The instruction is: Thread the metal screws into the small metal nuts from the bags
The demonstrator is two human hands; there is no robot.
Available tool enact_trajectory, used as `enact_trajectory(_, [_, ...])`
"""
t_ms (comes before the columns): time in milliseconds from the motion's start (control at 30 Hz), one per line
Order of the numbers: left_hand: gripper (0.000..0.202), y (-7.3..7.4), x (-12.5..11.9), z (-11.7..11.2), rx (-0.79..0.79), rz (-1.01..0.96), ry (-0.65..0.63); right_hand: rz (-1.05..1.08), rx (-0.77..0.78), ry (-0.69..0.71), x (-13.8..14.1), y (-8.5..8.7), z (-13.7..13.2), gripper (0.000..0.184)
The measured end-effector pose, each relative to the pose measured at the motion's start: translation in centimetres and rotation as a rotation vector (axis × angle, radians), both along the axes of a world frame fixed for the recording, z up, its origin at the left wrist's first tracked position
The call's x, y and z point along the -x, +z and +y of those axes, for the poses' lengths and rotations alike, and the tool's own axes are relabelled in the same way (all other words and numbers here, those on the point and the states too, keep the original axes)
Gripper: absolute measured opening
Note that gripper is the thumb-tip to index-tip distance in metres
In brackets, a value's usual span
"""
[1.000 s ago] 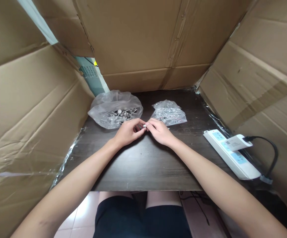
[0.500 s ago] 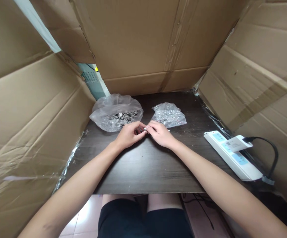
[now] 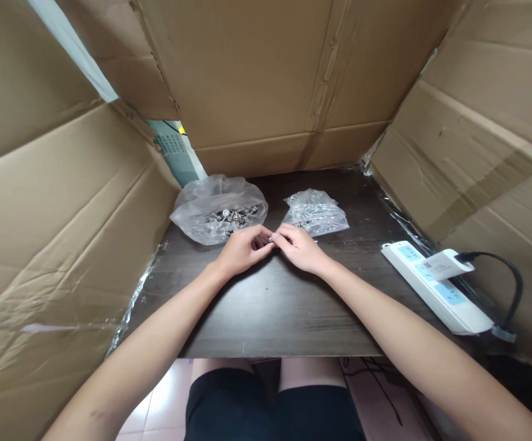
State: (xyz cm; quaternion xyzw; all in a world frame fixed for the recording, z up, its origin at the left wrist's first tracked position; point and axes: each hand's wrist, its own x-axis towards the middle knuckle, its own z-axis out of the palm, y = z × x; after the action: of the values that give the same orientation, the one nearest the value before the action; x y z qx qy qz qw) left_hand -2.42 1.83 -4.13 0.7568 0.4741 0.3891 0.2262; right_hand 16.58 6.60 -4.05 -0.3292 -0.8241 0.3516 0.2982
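My left hand (image 3: 242, 250) and my right hand (image 3: 299, 247) meet fingertip to fingertip over the dark table (image 3: 266, 306). Both pinch one small metal part (image 3: 270, 238) between them; it looks like a screw or nut, too small to tell which. Just behind my left hand lies an open clear plastic bag (image 3: 220, 208) holding several metal screws. Behind my right hand lies a smaller clear bag (image 3: 314, 211) with small metal pieces inside.
Cardboard sheets (image 3: 266, 79) wall in the table at the left, back and right. A white power strip (image 3: 435, 288) with a white plug adapter and black cable lies at the right edge. My knees show below the table's front edge.
The hands stay together on the small part, with only slight finger movement. The camera has shifted a little, so everything sits slightly right and lower.
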Motion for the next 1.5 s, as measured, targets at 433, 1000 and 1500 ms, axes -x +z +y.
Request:
enact_trajectory(433, [0.015,0.13,-0.03,-0.07,0.012,0.003,0.007,0.003,0.016,0.006,-0.04,0.08,0.01,0.029])
enact_trajectory(1000, [0.015,-0.03,-0.09,-0.04,0.014,-0.008,0.010,0.006,0.012,0.008,-0.15,0.05,0.02,0.026])
enact_trajectory(1500, [0.013,-0.05,0.04,0.02,-0.009,0.007,0.001,-0.018,-0.020,0.008,-0.01,-0.10,0.01,0.033])
